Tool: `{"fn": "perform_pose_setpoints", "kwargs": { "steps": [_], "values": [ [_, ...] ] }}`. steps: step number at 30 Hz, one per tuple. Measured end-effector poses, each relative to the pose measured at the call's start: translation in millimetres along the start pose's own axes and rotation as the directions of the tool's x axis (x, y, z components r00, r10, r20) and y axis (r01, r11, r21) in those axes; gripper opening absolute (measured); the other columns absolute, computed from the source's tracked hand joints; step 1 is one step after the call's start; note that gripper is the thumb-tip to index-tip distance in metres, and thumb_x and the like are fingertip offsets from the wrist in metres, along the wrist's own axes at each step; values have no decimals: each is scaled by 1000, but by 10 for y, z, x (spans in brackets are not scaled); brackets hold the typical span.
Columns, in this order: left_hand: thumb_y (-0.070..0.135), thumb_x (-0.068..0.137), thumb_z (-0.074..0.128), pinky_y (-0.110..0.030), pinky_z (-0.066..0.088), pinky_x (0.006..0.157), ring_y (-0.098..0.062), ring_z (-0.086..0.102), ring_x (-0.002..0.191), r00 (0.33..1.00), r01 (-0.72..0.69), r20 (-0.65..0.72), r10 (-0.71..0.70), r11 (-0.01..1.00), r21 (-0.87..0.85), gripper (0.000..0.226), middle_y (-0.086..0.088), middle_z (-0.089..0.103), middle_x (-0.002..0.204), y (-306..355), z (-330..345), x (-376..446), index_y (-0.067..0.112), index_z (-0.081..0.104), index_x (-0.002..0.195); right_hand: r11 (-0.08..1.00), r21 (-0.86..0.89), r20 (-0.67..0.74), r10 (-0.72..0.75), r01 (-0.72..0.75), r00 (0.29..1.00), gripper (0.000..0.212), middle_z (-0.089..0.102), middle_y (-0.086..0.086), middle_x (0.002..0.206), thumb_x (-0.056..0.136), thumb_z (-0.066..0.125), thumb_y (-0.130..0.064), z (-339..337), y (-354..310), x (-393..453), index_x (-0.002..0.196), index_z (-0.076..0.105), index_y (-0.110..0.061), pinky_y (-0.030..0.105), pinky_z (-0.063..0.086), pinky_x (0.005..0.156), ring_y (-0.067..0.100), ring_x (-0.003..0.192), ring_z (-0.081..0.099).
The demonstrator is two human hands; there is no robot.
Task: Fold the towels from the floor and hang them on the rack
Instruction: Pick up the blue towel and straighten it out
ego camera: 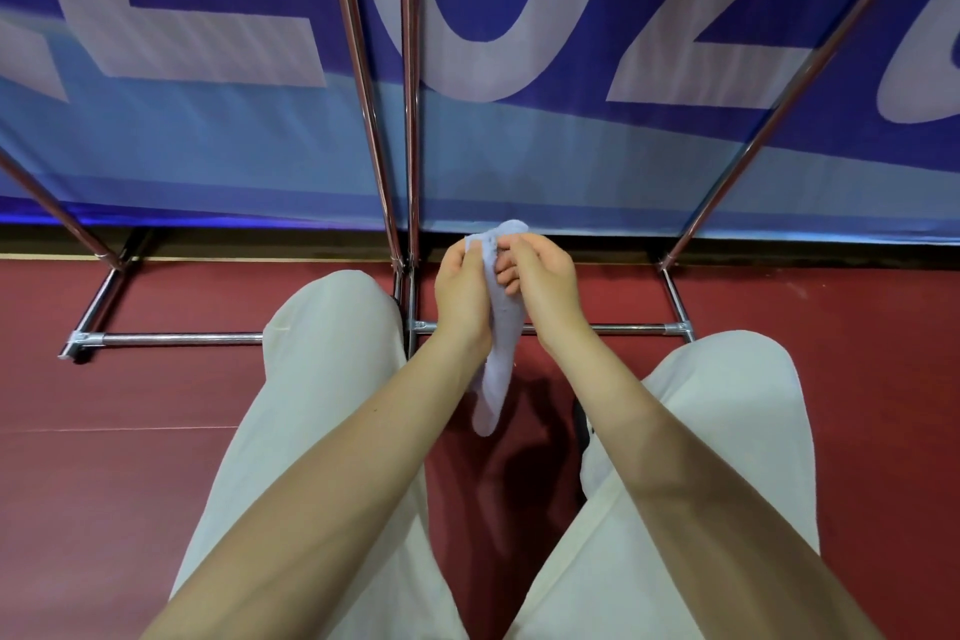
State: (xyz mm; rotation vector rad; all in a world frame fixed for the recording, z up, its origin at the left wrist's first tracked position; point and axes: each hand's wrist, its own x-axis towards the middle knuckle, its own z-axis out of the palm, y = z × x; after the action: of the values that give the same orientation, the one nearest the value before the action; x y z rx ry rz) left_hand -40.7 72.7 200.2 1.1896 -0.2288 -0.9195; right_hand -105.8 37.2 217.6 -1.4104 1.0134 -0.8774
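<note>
Towel (497, 348), pale lilac, held up in the air between both hands, in front of the rack (410, 120).

— Grip?

— Left hand (462, 294) has its fingers curled round the upper edge on its side. Right hand (543, 286) pinches the same upper part from the other side, fingertips bent inward against the cloth. Both closed on it, hands almost touching.

— Why so close together?

— My guess: the cloth is bunched narrow, and the hands are finding an edge or corner to spread it from. The rest hangs straight down in a limp strip between the forearms, its lower end clear of the red floor (130, 431) (shadow beneath it).

— Folded yet?

— Cannot tell; it looks gathered rather than folded flat.

— Rack?

— Chrome poles rise just beyond the hands, base bars lying on the floor; a blue banner (208, 120) with large pale letters stands behind. No towel shows on the visible poles. The top rail is out of frame.

— Person?

— Cream trousers (322, 379), legs apart, so the cloth hangs free between them.
</note>
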Motion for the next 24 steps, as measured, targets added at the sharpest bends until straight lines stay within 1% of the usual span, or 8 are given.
{"fn": "perform_pose_setpoints", "kwargs": {
  "steps": [3, 7, 10, 12, 14, 16, 19, 24],
  "values": [
    [14, 95, 50, -32, 54, 84, -19, 69, 92, 996, -12, 87, 12, 1000, 4, 22, -7, 72, 96, 59, -18, 25, 4, 70, 98, 960, -228, 40, -157, 162, 987, 21, 61, -13, 74, 88, 56, -6, -84, 31, 29, 85, 71, -20, 15, 43, 72, 0, 73, 58],
    [15, 91, 54, -22, 50, 60, -13, 63, 70, 994, 42, 97, -43, 999, 14, 12, -1, 67, 74, 101, 13, -33, 9, 64, 90, 853, -428, -7, -334, 299, 942, 17, 52, -8, 95, 81, 67, -18, -188, 127, 100, 96, 68, -25, 27, 46, 88, 13, 102, 48],
    [14, 91, 58, -21, 51, 59, -13, 63, 69, 992, 61, 106, -64, 998, 29, 9, -1, 66, 74, 151, -3, -52, 10, 65, 86, 902, -364, -80, -279, 233, 957, 52, 52, -10, 113, 74, 74, -34, -227, 148, 120, 121, 52, -27, 32, 46, 95, 13, 113, 50],
    [14, 90, 59, -25, 54, 69, -16, 67, 78, 990, 43, 132, -48, 998, 43, 12, -6, 69, 83, 206, -17, -59, 6, 68, 93, 956, -282, -57, -105, 85, 993, 56, 59, -13, 112, 75, 74, -42, -250, 122, 112, 124, 51, -27, 27, 47, 90, 9, 108, 57],
    [15, 90, 59, -26, 54, 72, -14, 67, 80, 992, 28, 124, -38, 996, 82, 13, -5, 71, 85, 240, -38, -51, 8, 70, 91, 967, -252, 20, 41, -34, 999, 38, 67, -13, 100, 80, 69, -46, -257, 102, 74, 111, 62, -25, 22, 49, 80, 4, 97, 63],
    [18, 90, 59, -25, 53, 71, -12, 66, 78, 992, 19, 117, -37, 988, 151, 14, -2, 71, 82, 260, -58, -66, 10, 69, 88, 960, -276, 48, 56, -40, 997, 28, 70, -12, 91, 84, 65, -47, -245, 119, 47, 100, 68, -24, 20, 49, 73, 3, 90, 66],
    [22, 89, 57, -36, 53, 88, -21, 67, 92, 993, 24, 111, -47, 979, 201, 28, -13, 72, 98, 220, -75, -74, -1, 69, 100, 959, -281, 16, 36, -30, 999, 15, 69, -12, 83, 86, 63, -43, -227, 157, 36, 84, 65, -29, 20, 49, 70, 5, 85, 66],
    [34, 99, 45, -33, 51, 87, -16, 65, 95, 988, 32, 135, -70, 964, 265, 32, -4, 71, 98, 152, -51, -134, 13, 68, 96, 965, -257, -79, 24, -44, 997, 23, 68, -8, 81, 91, 58, -42, -249, 181, 42, 87, 67, -21, 21, 48, 70, 9, 81, 65]
  ]
}}
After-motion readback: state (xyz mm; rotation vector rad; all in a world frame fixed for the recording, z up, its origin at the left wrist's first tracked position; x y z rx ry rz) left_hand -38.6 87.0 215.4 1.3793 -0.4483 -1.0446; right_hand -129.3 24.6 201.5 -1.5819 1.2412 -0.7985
